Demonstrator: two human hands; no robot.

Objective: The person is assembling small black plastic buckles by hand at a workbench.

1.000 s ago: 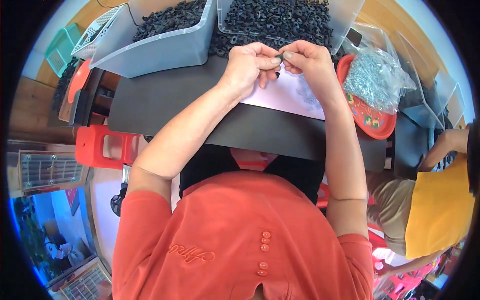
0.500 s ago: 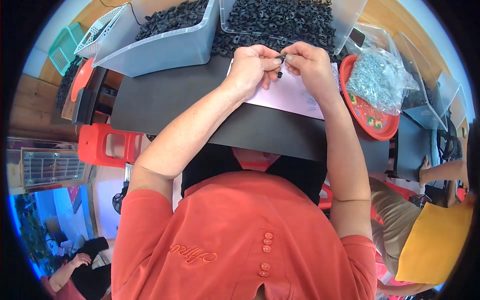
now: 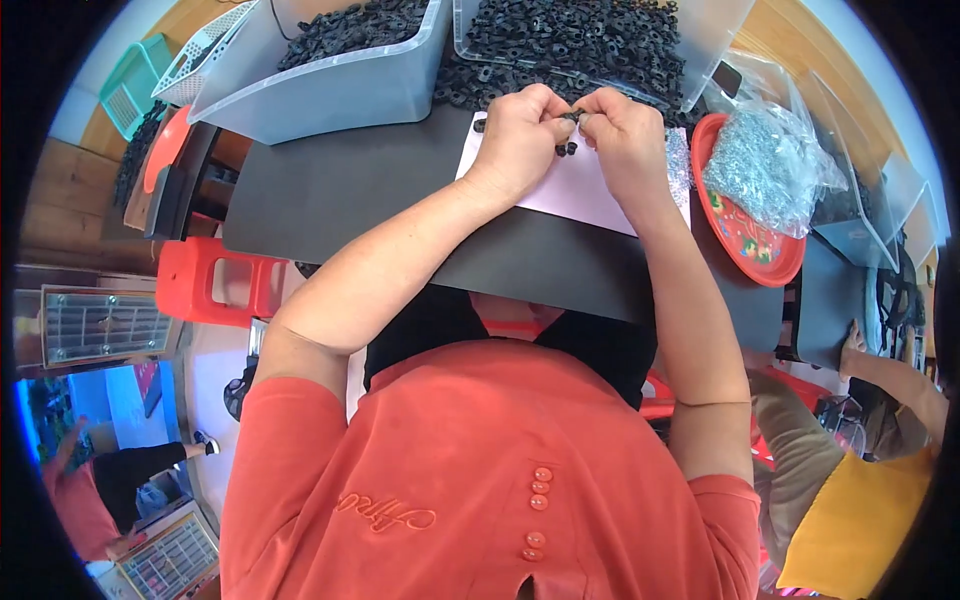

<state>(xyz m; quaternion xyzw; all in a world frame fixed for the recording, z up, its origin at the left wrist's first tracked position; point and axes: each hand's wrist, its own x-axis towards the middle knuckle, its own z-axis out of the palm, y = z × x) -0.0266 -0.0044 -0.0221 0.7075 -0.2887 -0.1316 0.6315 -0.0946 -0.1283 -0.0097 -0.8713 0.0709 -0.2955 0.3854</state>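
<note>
Two hands are meeting over a pink sheet [image 3: 590,190] on the dark counter [image 3: 340,190]: the left hand [image 3: 520,135] and the right hand [image 3: 622,135] are together pinching a small black part [image 3: 572,115] between their fingertips. More black parts [image 3: 566,150] are lying on the sheet just below. Bins of black pieces [image 3: 580,40] are standing beyond, with a red plate [image 3: 745,245] sitting to the right.

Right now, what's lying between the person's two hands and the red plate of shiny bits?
In the head view, the pink sheet stretches from the right hand and left hand toward the red plate.
</note>
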